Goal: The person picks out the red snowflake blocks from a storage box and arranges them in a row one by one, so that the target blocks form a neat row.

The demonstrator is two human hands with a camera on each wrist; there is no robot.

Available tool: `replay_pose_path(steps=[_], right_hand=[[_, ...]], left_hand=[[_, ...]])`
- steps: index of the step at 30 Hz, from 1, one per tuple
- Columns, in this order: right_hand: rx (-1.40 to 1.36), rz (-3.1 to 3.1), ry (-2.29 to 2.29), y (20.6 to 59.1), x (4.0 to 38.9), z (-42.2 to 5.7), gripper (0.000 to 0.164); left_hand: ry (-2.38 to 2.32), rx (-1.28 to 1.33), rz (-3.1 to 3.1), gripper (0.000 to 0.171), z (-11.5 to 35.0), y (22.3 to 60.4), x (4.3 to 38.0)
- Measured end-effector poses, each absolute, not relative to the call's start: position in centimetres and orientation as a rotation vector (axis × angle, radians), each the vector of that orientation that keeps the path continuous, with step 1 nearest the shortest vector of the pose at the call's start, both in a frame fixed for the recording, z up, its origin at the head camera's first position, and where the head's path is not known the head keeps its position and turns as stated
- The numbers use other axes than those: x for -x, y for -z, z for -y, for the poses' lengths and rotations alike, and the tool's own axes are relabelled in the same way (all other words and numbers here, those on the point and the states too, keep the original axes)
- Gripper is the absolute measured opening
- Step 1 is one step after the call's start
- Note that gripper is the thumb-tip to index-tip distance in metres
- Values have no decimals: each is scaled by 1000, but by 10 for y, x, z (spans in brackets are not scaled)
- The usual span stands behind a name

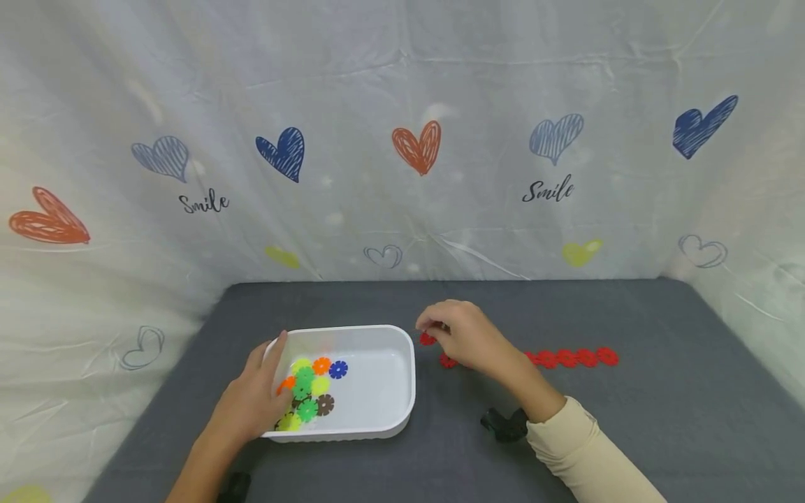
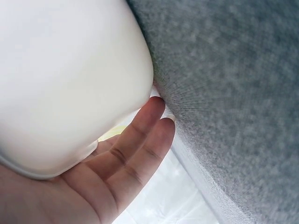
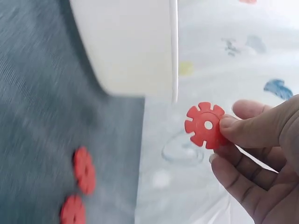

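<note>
My right hand (image 1: 472, 339) pinches a red notched disc (image 3: 198, 128) between thumb and fingers, just off the right end of a white plastic tray (image 1: 377, 405). Below that hand, a row of red notched discs (image 1: 567, 358) lies on the grey cloth, its middle hidden by the hand and forearm. At the tray's left side, my left hand (image 1: 251, 395) grips the rim, with the thumb over the edge and the fingers along the outer wall (image 2: 93, 70). Inside the tray, toward the left, are several notched discs in green (image 1: 307, 409), yellow, orange, brown and blue (image 1: 338, 369).
A dark grey cloth (image 1: 692, 433) covers the table. White curtains (image 1: 478, 84) printed with hearts and "Smile" hang behind and at both sides. Black wrist gear (image 1: 505, 425) shows beneath the right forearm, and another dark piece (image 1: 235, 487) beside the left.
</note>
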State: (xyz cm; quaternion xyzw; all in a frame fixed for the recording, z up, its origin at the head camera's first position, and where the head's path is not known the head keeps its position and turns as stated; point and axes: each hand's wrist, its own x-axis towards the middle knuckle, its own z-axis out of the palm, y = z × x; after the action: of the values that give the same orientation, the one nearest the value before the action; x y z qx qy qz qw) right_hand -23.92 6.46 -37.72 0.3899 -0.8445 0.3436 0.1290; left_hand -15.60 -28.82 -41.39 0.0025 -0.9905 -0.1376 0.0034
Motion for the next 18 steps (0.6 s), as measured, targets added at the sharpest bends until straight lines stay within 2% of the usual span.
replay_pose_path(steps=[18], right_hand=[[-889, 2655, -1040, 396, 237, -146, 23]], left_hand=[[428, -9, 3106, 91, 286, 411, 154]])
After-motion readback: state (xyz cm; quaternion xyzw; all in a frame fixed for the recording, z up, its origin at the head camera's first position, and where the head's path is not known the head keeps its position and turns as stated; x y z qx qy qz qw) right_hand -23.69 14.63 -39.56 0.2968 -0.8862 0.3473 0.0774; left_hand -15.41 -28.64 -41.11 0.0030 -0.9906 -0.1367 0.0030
